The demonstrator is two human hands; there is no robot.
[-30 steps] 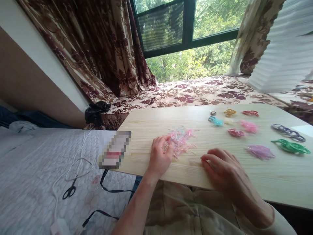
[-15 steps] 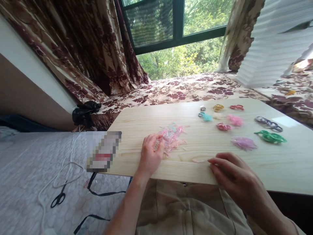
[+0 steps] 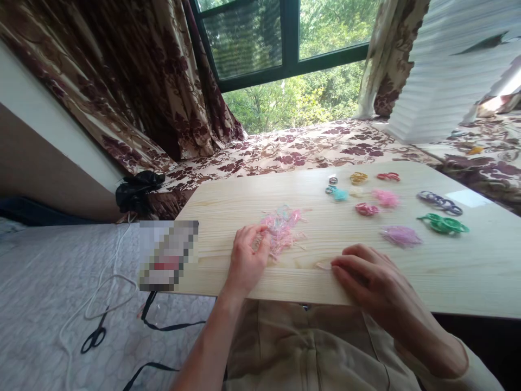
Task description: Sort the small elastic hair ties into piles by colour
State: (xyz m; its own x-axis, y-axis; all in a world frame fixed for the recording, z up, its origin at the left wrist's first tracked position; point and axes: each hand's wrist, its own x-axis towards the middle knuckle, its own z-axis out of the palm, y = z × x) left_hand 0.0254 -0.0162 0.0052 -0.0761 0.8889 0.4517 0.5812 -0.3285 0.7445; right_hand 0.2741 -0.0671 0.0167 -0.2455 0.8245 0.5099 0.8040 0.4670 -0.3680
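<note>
On the pale wooden table lies a loose pile of small elastic bands (image 3: 285, 231), mostly pink with some pale blue. My left hand (image 3: 249, 258) rests at the pile's left edge, fingers bent, with a gap between thumb and forefinger. My right hand (image 3: 372, 277) is low over the table to the right, its thumb and forefinger pinched together. Just left of those fingertips lies a single pale pink band (image 3: 323, 265), touching or nearly so. Whatever the right fingertips hold is too small to make out.
Sorted groups lie on the table's right: a purple bundle (image 3: 401, 236), green hair ties (image 3: 445, 224), dark hair ties (image 3: 439, 202), pink bundle (image 3: 386, 198), yellow ties (image 3: 359, 178). A blurred-out object (image 3: 169, 255) sits at the left edge. Scissors (image 3: 93, 339) lie on the bed.
My right hand has moved left, bringing its fingertips closer to the single pale pink band. My left hand stays at the pile. The whole view has shifted slightly.
</note>
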